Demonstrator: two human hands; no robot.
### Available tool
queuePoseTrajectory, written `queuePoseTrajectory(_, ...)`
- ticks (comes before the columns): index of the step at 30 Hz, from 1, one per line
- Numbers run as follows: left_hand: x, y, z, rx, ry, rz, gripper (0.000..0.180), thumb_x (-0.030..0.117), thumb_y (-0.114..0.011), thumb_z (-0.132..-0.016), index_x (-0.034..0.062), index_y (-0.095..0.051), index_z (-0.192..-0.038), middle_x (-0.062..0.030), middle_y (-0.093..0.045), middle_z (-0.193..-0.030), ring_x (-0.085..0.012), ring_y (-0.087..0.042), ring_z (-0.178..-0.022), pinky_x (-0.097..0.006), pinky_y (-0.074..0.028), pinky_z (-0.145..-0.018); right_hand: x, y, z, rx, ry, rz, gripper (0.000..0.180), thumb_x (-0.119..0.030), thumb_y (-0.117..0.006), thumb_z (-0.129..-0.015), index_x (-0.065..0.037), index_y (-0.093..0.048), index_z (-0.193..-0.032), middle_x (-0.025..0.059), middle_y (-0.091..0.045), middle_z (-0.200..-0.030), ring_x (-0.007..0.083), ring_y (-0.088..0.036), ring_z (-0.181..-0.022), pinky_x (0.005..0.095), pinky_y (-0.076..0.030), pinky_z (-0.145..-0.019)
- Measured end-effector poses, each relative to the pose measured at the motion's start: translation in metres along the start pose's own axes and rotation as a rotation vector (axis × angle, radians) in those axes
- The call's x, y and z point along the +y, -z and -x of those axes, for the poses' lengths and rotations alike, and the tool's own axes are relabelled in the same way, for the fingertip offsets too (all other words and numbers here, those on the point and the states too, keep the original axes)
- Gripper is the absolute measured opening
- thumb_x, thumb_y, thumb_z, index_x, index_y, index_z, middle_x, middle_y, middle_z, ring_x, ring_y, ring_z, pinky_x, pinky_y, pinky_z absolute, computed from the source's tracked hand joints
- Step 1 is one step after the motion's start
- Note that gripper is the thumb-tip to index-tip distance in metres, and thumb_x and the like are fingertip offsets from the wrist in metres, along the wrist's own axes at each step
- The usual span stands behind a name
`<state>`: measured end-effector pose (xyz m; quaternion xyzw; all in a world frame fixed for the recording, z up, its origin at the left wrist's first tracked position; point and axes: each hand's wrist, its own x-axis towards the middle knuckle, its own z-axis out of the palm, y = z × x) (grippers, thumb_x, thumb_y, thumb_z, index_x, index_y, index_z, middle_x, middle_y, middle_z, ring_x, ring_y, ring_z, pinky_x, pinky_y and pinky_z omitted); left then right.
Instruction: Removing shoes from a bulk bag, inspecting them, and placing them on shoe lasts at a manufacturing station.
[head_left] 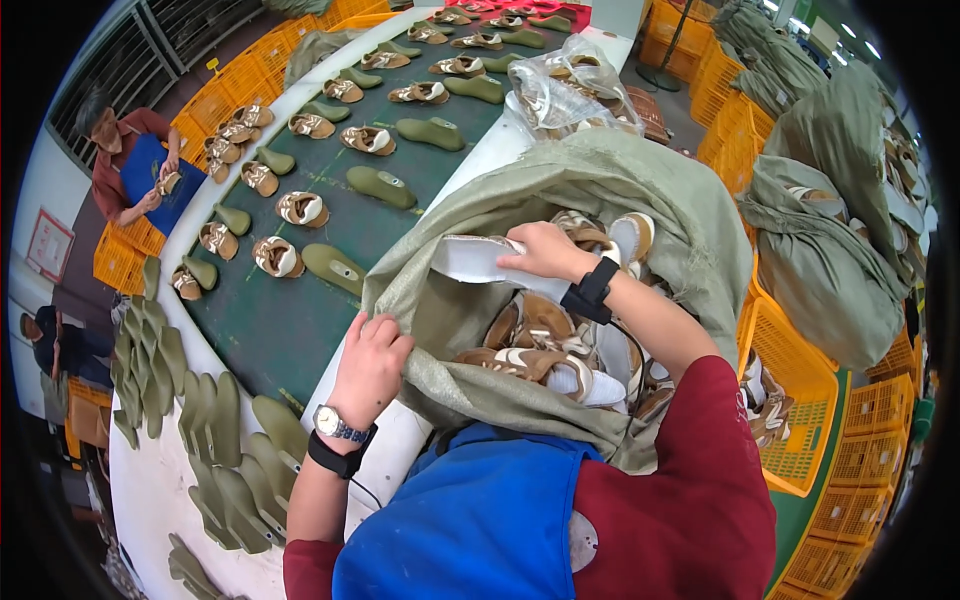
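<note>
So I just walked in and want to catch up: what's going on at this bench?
A person leans over a large green woven sack full of brown and white shoe uppers. The left hand grips the sack's near rim, holding it open, while the right hand is inside, holding a white upper. Beside it, a dark green conveyor belt carries more uppers and green shoe lasts.

Sack (640,190) mouth open around right hand (540,250); shoe uppers (540,340) crowd below fingers. Left hand (372,360) pinches sack rim; belt (290,320) bare just beyond fingertips, shoes (277,257) and lasts (335,268) farther out.
</note>
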<state>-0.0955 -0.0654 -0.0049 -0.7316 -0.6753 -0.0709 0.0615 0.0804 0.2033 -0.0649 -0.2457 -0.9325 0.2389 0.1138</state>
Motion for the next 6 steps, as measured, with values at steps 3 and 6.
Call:
queuePoseTrajectory(3,0.002,0.001,-0.003,-0.008,-0.003,0.001,0.02,0.002,-0.055,-0.067,0.0077,-0.062,-0.085,-0.0079,-0.053,-0.09,-0.0238,-0.05,-0.106,-0.044,-0.032,-0.101,0.0,-0.014,0.017,0.098,0.097,0.117,0.041,-0.036,-0.069,-0.068,-0.004,-0.061,-0.092,0.0179,-0.062,-0.086,0.0351,-0.061,-0.083,0.0433,-0.049,-0.074)
queuePoseTrajectory(6,-0.001,-0.003,-0.003,-0.038,-0.001,0.006,0.024,0.003,-0.059,-0.065,0.0086,-0.063,-0.088,-0.0078,-0.053,-0.09,-0.0238,-0.05,-0.107,-0.044,-0.032,-0.102,-0.017,-0.024,0.044,-0.09,0.173,0.161,0.049,-0.033,-0.07,-0.066,-0.005,-0.056,-0.105,0.018,-0.061,-0.096,0.0343,-0.06,-0.087,0.0415,-0.05,-0.076)
